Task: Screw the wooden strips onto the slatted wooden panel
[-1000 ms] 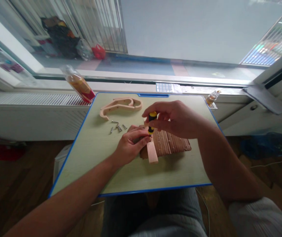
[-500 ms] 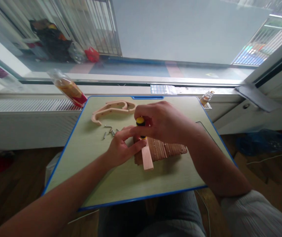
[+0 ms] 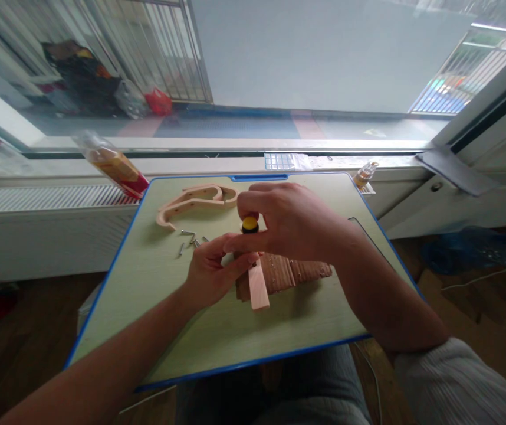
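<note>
My right hand (image 3: pixel 279 215) is closed around a stubby screwdriver (image 3: pixel 250 225) with a yellow and black handle, held upright above a pale wooden strip (image 3: pixel 259 289). The screwdriver's tip is hidden by my fingers. My left hand (image 3: pixel 211 265) grips the far part of the strip, its thumb lying by a dark hole or screw head. Under the strip lies a brown ridged piece (image 3: pixel 282 274) dotted with small metal points. Several loose screws (image 3: pixel 181 249) and a bent hex key (image 3: pixel 189 232) rest left of my hands.
A curved pale wooden frame (image 3: pixel 191 203) lies at the back left of the blue-edged table (image 3: pixel 168 345). A flat dark-rimmed item (image 3: pixel 370 239) is partly under my right forearm. Bottles (image 3: pixel 115 168) stand beyond the table near the window sill.
The view has shifted slightly, moving everything a little left. My right hand has turned slightly around the screwdriver, whose handle top looks lower. My left hand keeps its grip on the strip.
</note>
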Available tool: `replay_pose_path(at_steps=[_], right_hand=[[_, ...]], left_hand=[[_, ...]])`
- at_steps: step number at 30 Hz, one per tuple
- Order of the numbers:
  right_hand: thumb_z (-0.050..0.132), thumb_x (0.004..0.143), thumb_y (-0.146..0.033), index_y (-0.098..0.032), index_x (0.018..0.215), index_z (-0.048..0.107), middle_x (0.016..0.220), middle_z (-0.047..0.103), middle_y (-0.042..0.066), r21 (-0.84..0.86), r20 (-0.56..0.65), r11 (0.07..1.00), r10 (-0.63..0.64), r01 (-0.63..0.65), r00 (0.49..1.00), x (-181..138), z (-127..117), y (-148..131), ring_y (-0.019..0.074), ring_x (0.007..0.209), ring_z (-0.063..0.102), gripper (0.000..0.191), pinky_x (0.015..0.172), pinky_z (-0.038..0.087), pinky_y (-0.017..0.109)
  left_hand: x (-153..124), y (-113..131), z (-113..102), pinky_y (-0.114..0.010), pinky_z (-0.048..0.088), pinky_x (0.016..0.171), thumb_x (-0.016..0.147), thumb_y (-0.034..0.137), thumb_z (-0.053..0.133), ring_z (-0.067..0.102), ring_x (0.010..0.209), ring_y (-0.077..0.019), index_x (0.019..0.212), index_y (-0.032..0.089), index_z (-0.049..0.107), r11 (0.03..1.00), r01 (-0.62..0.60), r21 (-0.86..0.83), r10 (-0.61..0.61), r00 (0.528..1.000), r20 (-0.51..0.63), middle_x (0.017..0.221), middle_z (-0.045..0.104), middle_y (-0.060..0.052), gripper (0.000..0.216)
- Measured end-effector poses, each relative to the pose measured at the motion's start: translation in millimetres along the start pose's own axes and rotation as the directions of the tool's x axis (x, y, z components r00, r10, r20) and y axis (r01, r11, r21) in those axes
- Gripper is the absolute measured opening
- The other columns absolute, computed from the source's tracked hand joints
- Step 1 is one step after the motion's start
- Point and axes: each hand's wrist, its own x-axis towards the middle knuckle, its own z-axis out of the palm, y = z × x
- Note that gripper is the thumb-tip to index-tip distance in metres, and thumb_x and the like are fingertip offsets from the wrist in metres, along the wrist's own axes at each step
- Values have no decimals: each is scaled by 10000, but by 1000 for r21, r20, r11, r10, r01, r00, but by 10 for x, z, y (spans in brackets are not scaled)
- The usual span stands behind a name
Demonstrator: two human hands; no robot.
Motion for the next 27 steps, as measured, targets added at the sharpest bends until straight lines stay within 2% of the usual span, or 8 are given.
replay_pose_path(at_steps=[4, 6, 9, 12, 16, 21, 24, 27], right_hand=[[727, 1015, -425, -196, 1245, 714, 1121, 772, 41, 152, 57, 988, -44, 35, 997, -80, -123, -7, 149, 845, 623, 326, 759, 396, 314], [708, 993, -287, -200, 1246, 720, 1162, 786, 35, 186, 84, 981, -75, 58, 994, -114, -189, -23, 150, 875, 649, 267, 800, 423, 310], [646, 983, -168, -190, 1136, 743, 1084, 795, 24, 152, 98, 986, -79, 63, 992, -135, -231, -62, 146, 858, 642, 182, 812, 418, 306], [644, 1029, -235, -179, 1102, 736, 1009, 774, 35, 98, 70, 994, -46, 39, 996, -130, -190, -99, 153, 832, 624, 130, 775, 390, 315], [682, 1045, -395, -192, 1008, 676, 928, 725, 27, 69, 40, 997, -23, 20, 999, -110, -92, -137, 150, 769, 560, 206, 708, 324, 321], [711, 1008, -346, -211, 940, 617, 897, 677, 14, 4, 4, 1000, -23, 23, 1000, -74, -15, -173, 148, 751, 477, 178, 682, 260, 328], [703, 1028, -384, -212, 917, 623, 900, 658, 15, -37, -10, 999, -12, 12, 1000, -41, 23, -180, 146, 748, 456, 219, 672, 245, 331], [698, 1033, -432, -206, 873, 630, 868, 644, 16, -78, -11, 997, 21, -21, 1000, -17, 49, -163, 142, 721, 432, 286, 657, 227, 340]], left_hand=[[-14, 70, 19, -303, 554, 679, 938, 397, 870, 649, 740, -165, 987, 220, 845, 1000, 0, -4, 0, 1000, 16, 827, 753, -29, 185], [-11, 96, 24, -313, 575, 706, 945, 429, 860, 678, 772, -182, 1009, 217, 851, 999, 28, -25, -27, 999, 22, 871, 779, -48, 221], [-17, 96, 24, -327, 596, 752, 972, 444, 830, 723, 842, -209, 1088, 223, 858, 996, 64, -65, -61, 997, 46, 955, 816, -75, 251], [-40, 56, 7, -333, 588, 753, 1006, 471, 785, 719, 839, -213, 1100, 220, 852, 994, 68, -80, -62, 995, 82, 934, 806, -78, 276], [-69, -3, -21, -342, 582, 755, 988, 519, 791, 699, 836, -215, 1047, 216, 830, 998, 22, -52, -18, 997, 76, 930, 785, -70, 311], [-73, -40, -10, -354, 604, 827, 934, 524, 845, 719, 921, -230, 1222, 244, 795, 999, -37, -3, 37, 999, 32, 1049, 797, -67, 405], [-79, -69, 2, -342, 611, 828, 910, 477, 877, 725, 927, -222, 1221, 243, 778, 999, -44, 14, 44, 999, 3, 1036, 790, -56, 402], [-88, -95, 4, -332, 615, 800, 918, 434, 878, 715, 882, -204, 1137, 233, 793, 999, -33, 14, 33, 999, -16, 985, 777, -43, 309]])
